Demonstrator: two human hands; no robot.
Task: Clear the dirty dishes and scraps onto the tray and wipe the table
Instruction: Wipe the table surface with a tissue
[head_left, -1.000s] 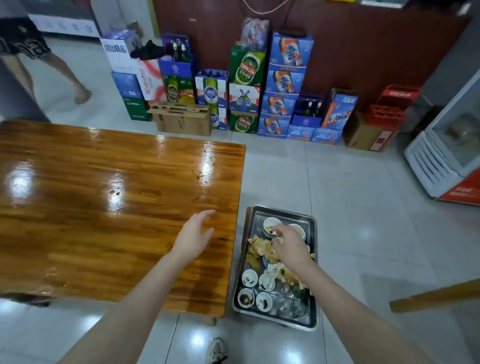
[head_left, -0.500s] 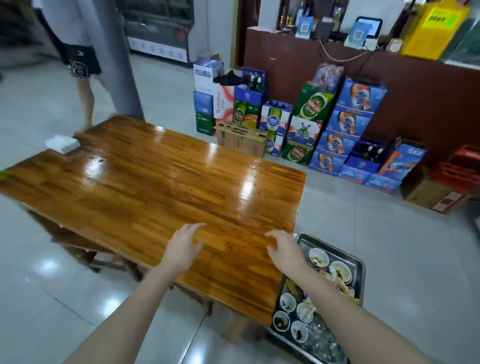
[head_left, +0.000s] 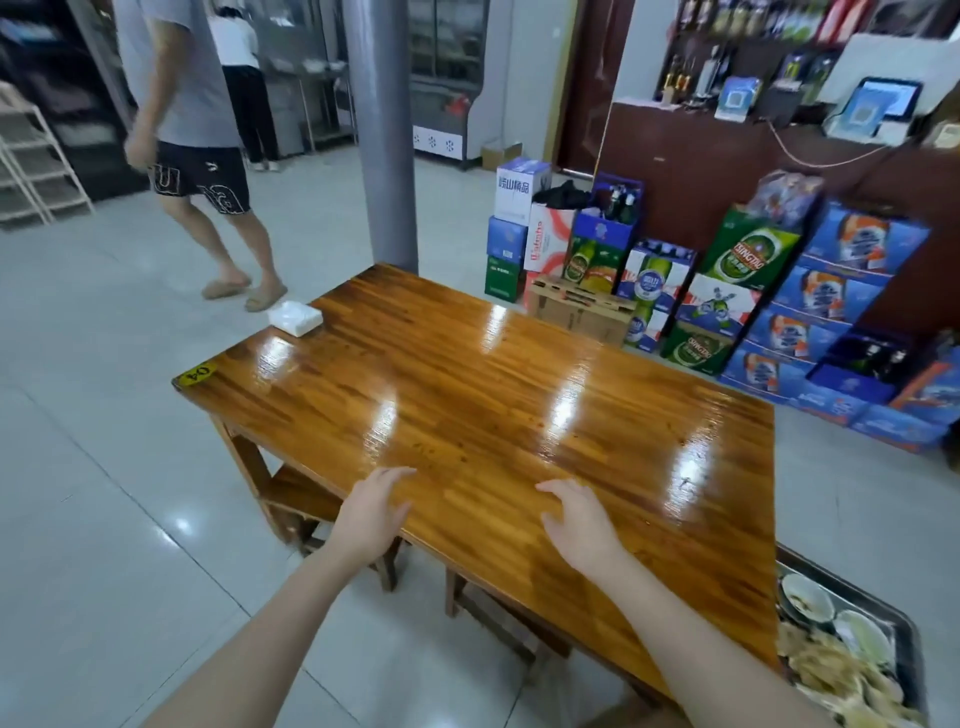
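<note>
The glossy wooden table (head_left: 467, 395) fills the middle of the view, its long side running from 7 o'clock to 1 o'clock. The left hand (head_left: 371, 512) is at the table's near edge, at about 6 o'clock of the view, fingers relaxed and slightly spread, grasping nothing. The right hand (head_left: 579, 525) is just to its 3 o'clock side over the tabletop, fingers likewise loose and empty. Whether either palm actually touches the wood cannot be told.

The metal tray (head_left: 862, 597) sits low beside the table's right end, at 5 o'clock of the view and partly cut off by the frame. It holds two small white bowls (head_left: 807, 597) and a heap of pale food scraps (head_left: 831, 680).

On the tabletop, a white tissue pack (head_left: 294, 317) lies at the far left corner, at 10 o'clock, and a yellow "04" sticker (head_left: 198, 372) marks the corner at 9 o'clock. A wooden bench (head_left: 306, 499) is tucked under the table.

Stacked beer cases (head_left: 753, 260) stand on the floor at 2 o'clock, a grey pillar (head_left: 382, 130) rises at 12 o'clock, and a person in dark shorts (head_left: 192, 130) is at 11 o'clock
</note>
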